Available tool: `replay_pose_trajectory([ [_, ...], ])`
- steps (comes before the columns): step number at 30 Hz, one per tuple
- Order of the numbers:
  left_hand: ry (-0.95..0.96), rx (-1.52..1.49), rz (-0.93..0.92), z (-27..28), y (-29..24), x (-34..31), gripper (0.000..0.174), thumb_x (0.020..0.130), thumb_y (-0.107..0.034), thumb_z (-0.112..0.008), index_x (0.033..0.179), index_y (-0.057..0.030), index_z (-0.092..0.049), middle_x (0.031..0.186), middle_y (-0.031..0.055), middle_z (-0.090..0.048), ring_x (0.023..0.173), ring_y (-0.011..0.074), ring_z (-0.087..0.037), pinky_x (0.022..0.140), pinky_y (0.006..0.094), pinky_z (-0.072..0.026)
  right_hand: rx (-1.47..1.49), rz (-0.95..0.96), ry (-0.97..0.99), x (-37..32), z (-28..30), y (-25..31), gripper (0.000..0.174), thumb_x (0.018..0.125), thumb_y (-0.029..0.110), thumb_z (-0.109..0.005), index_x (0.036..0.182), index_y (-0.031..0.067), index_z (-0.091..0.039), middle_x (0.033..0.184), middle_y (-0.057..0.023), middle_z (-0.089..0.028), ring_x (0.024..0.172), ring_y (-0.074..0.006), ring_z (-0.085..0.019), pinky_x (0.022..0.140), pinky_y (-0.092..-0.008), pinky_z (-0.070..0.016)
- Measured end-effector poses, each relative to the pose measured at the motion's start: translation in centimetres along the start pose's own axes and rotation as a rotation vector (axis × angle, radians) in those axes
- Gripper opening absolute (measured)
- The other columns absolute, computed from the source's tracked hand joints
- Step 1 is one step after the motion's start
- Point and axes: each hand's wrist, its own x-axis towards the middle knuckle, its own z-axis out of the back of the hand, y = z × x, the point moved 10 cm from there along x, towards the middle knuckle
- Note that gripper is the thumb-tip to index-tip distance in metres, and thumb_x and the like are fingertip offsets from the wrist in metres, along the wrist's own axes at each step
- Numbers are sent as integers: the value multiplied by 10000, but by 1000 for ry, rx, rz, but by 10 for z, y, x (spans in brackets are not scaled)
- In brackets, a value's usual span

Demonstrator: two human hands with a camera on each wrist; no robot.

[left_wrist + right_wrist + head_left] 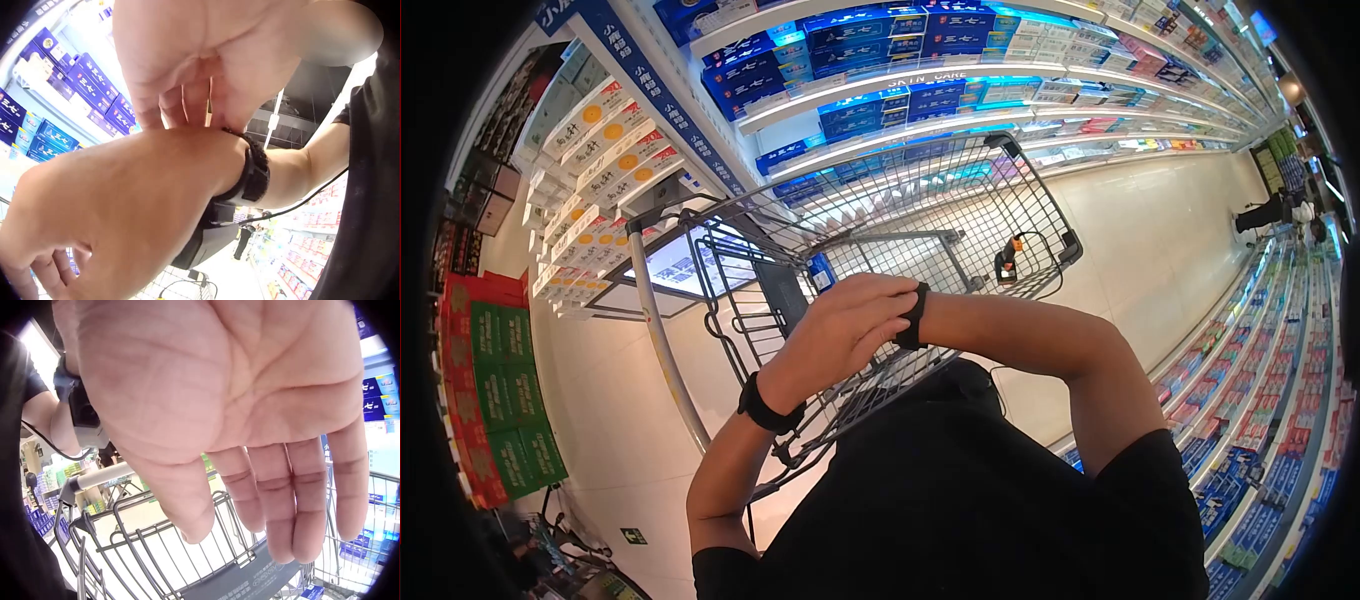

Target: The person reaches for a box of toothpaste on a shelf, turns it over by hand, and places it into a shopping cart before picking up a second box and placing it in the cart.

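My left hand (pixel 840 325) lies across my right hand, its fingers extended together up to the black strap (pixel 912 316) on the right wrist. In the left wrist view, the left fingers come down onto the back of my right hand (pixel 119 206), close to the wrist. The right hand is mostly hidden beneath the left in the head view; from the right wrist, its palm shows with straight fingers and nothing held. A black strap (pixel 768 405) also circles my left wrist. Both hands are above a wire shopping cart (pixel 900 265), close to my body.
A black and orange device (pixel 1007 262) with a cable is at the cart's far end. The cart handle (pixel 665 345) lies left. Blue boxes (pixel 850 45) fill the shelves ahead; shelving (pixel 1250 400) runs along the right. White cartons (pixel 600 150) and red-green boxes (pixel 505 380) are stacked left.
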Motion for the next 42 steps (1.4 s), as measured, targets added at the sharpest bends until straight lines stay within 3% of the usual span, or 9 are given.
replay_pose_trajectory([
  [6,-294,218,5,18,-13,-9,304,761,-24,-715,1055,3,-640,1133,146,-605,1013,308,-590,857,364,-476,-96,19,-28,17,36,-7,207,801,189,-602,884,3,-639,839,-201,-659,765,-364,-631,672,-412,-502],
  [10,-592,26,214,22,7,-30,274,734,-71,-770,968,-27,-635,1026,115,-598,978,275,-589,836,359,-459,-253,-197,-235,24,86,-24,257,834,244,-619,925,4,-608,797,-188,-651,808,-368,-642,688,-445,-498],
  [11,-623,28,219,21,10,-30,359,723,-79,-789,1019,-28,-593,1015,113,-593,967,260,-593,831,338,-470,-253,-199,-328,27,97,-27,302,836,275,-633,962,1,-617,835,-190,-663,822,-369,-646,719,-452,-504],
  [15,-615,-230,307,2,32,-22,482,739,-57,-788,1126,1,-505,1086,98,-559,1015,201,-558,932,326,-447,-131,-215,-527,28,121,-37,352,834,275,-654,1053,1,-626,841,-173,-684,807,-331,-663,731,-405,-518],
  [24,-509,43,231,12,20,-15,433,645,-62,-782,1018,-21,-565,977,123,-615,862,237,-631,778,305,-497,-60,-224,-680,25,131,-42,313,829,238,-665,1026,-2,-633,826,-171,-688,807,-332,-672,719,-411,-523],
  [30,-598,112,182,18,8,-19,398,637,-58,-775,974,-19,-567,939,117,-612,819,228,-628,747,292,-499,-313,-347,-683,24,134,-51,212,807,163,-659,903,-13,-591,820,-189,-659,841,-381,-649,723,-466,-519],
  [33,-621,87,254,17,19,-22,388,639,-56,-771,967,-20,-568,935,110,-611,824,218,-627,751,290,-497,-223,-319,-810,19,144,-48,194,805,133,-658,918,-18,-613,832,-201,-667,813,-384,-654,710,-449,-529],
  [39,-598,54,245,17,28,-20,383,648,-53,-763,977,-20,-569,940,108,-617,822,212,-625,759,294,-495,299,-135,-977,20,150,-56,186,814,104,-664,932,-35,-629,867,-192,-681,813,-285,-684,722,-332,-536],
  [42,-640,106,214,23,24,-23,384,646,-54,-763,973,-11,-568,924,114,-618,814,219,-623,757,300,-495,205,-108,-1018,21,155,-46,164,828,80,-624,937,-43,-619,881,-201,-671,817,-313,-671,704,-367,-535],
])
